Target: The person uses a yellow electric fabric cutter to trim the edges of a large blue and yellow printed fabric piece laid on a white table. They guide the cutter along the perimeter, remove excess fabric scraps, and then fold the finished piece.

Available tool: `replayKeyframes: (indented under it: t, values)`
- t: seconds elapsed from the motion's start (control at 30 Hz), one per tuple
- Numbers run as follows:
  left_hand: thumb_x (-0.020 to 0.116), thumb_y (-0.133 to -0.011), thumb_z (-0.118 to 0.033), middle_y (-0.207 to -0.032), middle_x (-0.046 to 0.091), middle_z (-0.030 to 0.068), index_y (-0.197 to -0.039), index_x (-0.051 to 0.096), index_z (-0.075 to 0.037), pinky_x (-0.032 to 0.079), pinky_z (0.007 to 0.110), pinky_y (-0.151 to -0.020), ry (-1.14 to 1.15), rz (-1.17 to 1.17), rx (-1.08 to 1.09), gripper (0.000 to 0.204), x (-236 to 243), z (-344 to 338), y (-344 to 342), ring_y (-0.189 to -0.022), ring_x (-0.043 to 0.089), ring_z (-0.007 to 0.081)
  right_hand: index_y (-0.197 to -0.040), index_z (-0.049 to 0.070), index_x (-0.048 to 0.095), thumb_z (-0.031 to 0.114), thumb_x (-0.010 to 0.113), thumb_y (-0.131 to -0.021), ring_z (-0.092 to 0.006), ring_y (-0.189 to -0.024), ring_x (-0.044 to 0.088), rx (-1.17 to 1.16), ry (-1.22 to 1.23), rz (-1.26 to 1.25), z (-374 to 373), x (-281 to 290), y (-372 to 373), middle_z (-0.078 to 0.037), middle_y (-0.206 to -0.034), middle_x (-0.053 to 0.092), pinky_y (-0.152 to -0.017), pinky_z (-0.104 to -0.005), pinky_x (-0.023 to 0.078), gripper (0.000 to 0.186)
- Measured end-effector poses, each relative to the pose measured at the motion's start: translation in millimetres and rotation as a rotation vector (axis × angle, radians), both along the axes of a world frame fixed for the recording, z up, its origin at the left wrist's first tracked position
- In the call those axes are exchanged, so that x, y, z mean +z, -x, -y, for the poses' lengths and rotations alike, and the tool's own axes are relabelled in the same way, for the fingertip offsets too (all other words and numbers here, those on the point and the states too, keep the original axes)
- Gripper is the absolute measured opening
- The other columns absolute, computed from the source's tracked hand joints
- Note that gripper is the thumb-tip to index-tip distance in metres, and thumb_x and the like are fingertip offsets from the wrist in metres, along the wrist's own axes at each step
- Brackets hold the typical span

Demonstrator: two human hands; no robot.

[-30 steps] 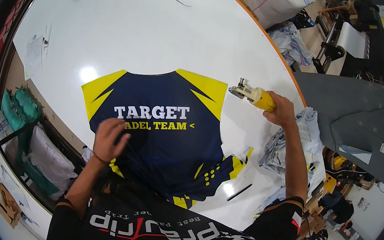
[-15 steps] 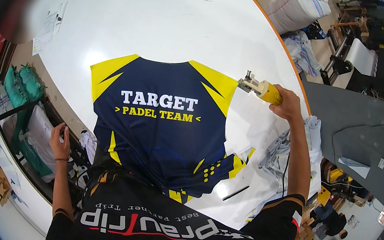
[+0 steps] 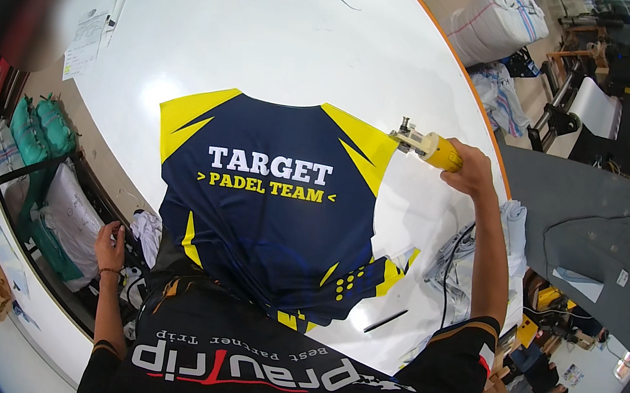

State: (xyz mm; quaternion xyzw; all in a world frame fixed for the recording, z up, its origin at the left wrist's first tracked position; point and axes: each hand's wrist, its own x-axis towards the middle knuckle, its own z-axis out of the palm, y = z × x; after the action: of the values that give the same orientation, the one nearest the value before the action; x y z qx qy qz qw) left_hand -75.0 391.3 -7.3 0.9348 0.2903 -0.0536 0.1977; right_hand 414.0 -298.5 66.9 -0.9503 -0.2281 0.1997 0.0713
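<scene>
A navy fabric shirt panel (image 3: 272, 223) with yellow shoulders and white and yellow lettering lies spread on the white table (image 3: 287, 42) in front of me. Its near edge is gathered in folds against my black shirt. My right hand (image 3: 470, 169) is wrapped around the yellow body of a handheld electric fabric cutter (image 3: 442, 151). The cutter's head rests at the outer corner of the panel's right yellow shoulder. Off to the left, beside the table, my left hand (image 3: 110, 247) hangs with loosely bent fingers, apparently holding nothing.
A black pen (image 3: 386, 321) and a heap of pale fabric (image 3: 454, 255) lie right of the panel. Papers (image 3: 90, 40) sit at the table's far left. Green bundles (image 3: 52, 126) and a rack with white sacks stand left. A large white sack (image 3: 499, 22) stands beyond the orange edge.
The view has shifted slightly, so the panel and surroundings appear farther right. The cutter's head now overlaps the shoulder corner a little more. My left hand has lowered slightly.
</scene>
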Motion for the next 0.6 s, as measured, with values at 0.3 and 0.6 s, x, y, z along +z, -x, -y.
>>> replayKeyframes:
  t: [0.3,0.6]
  values:
    - [0.067,-0.102,-0.019,-0.102,0.071,0.0147,-0.114,0.071,-0.002,0.056,0.038,-0.074,0.003,0.029,-0.025,0.021,-2,1,-8,-0.092,0.072,0.0288,-0.111,0.018,0.066,0.019,0.072,-0.067,-0.0353,-0.087,0.071,0.011,0.007,-0.014,-21,-1,-4,-0.009,-0.091,0.075,-0.074,-0.0474,0.056,0.045]
    - [0.068,-0.101,-0.016,-0.102,0.070,0.0148,-0.114,0.071,-0.002,0.057,0.037,-0.075,0.081,0.004,0.041,0.019,-7,8,-7,-0.091,0.073,0.0275,-0.119,0.019,0.067,0.019,0.077,-0.064,-0.0346,-0.088,0.073,0.050,0.063,-0.021,-44,-4,-11,-0.011,-0.097,0.077,-0.077,-0.0448,0.058,0.056]
